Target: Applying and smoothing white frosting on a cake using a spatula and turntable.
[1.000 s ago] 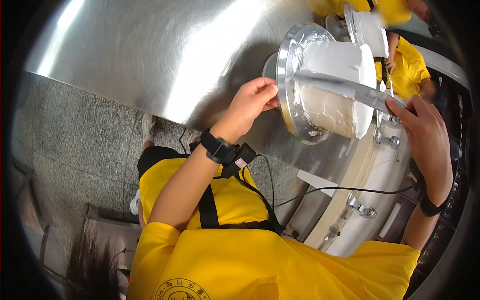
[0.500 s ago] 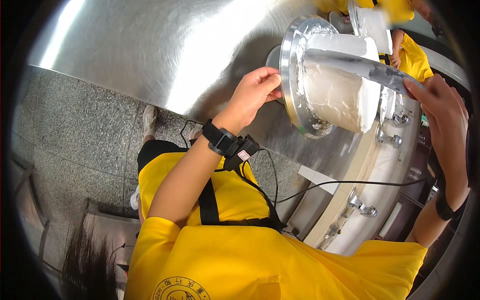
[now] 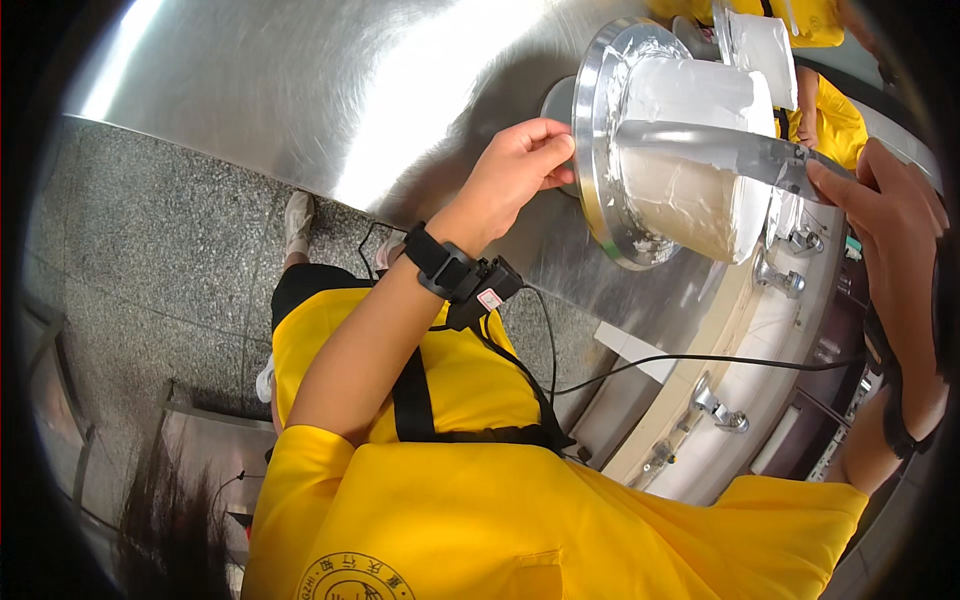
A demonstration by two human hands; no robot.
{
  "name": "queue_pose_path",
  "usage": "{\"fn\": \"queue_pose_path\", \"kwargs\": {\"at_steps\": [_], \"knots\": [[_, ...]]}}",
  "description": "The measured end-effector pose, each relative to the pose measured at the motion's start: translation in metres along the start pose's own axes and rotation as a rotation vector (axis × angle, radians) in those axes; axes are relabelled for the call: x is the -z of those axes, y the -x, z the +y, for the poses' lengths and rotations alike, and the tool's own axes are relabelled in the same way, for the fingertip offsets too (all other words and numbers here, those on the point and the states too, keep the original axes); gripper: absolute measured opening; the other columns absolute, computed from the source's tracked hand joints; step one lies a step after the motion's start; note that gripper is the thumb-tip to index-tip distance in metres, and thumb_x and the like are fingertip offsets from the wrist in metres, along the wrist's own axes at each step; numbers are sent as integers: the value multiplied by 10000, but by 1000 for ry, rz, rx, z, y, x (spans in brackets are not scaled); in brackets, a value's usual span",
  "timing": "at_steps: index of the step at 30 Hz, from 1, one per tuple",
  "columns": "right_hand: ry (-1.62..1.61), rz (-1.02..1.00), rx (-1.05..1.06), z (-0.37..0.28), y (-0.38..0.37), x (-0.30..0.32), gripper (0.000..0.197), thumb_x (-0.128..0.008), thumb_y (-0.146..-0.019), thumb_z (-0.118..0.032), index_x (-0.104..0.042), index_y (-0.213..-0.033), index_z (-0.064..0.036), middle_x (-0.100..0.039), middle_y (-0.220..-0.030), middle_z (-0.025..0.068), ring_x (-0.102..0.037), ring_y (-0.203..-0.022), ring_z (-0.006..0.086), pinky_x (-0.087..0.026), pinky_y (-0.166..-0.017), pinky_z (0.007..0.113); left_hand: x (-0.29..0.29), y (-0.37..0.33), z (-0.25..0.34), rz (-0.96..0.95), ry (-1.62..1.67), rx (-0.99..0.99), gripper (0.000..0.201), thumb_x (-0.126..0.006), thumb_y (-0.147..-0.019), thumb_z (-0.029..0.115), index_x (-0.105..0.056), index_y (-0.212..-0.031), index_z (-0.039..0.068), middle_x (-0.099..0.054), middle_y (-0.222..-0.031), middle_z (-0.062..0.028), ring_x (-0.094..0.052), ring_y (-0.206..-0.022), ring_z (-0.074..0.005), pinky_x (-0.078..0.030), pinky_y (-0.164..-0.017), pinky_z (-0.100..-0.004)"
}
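Observation:
A round cake coated in white cream (image 3: 675,200) stands on a metal cake turntable (image 3: 588,120), its side smooth in places and rough near the top edge. My left hand (image 3: 525,170) pinches the turntable's rim between thumb and fingers. In my right hand (image 3: 890,205) is a long metal icing spatula (image 3: 740,152), held at its near end. The blade lies along the cake's side, and its far end reaches the turntable plate. Cream smears the plate around the cake's base.
The turntable stands on a steel table (image 3: 250,100). Beyond it is another white cake (image 3: 762,60) by a person in a yellow shirt (image 3: 838,120). Taps (image 3: 780,275) line a sink trough at the right. A black cable (image 3: 680,358) crosses from my body toward my right arm.
The spatula blade has shifted down across the cake's side, and my right hand has moved slightly with it. My left hand still pinches the rim. The whole view has shifted a little.

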State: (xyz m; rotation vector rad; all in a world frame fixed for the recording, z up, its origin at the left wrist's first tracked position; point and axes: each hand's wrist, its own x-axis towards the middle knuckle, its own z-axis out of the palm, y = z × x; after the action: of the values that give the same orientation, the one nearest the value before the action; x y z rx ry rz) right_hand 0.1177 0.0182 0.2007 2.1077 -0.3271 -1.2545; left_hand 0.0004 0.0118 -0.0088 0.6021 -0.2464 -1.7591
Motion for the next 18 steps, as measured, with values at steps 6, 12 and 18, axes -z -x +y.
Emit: {"fn": "queue_pose_path", "kwargs": {"at_steps": [6,12,18], "knots": [[-21,-12,0,57,57,-58,262,-459,-790,-41,-609,-1003,-73,-615,-879,130,-594,-770,241,-449,-700,306,-3,1,4,31,6,-15,161,-450,-878,170,-523,-955,48,-527,-840,12,-494,-747,-72,-425,-755,-236],[-64,-27,-3,52,37,-52,262,-456,-792,-41,-607,-1004,-71,-614,-890,132,-594,-779,243,-450,-703,306,-4,-3,3,35,-2,-26,171,-449,-880,176,-522,-971,51,-524,-829,18,-488,-739,-72,-424,-755,-239],[-95,-44,-4,47,33,-46,262,-453,-793,-41,-606,-1004,-68,-613,-900,134,-595,-787,244,-450,-707,307,-2,-4,4,29,-12,-33,176,-447,-882,181,-525,-975,54,-528,-840,16,-483,-746,-70,-421,-758,-238]]}}
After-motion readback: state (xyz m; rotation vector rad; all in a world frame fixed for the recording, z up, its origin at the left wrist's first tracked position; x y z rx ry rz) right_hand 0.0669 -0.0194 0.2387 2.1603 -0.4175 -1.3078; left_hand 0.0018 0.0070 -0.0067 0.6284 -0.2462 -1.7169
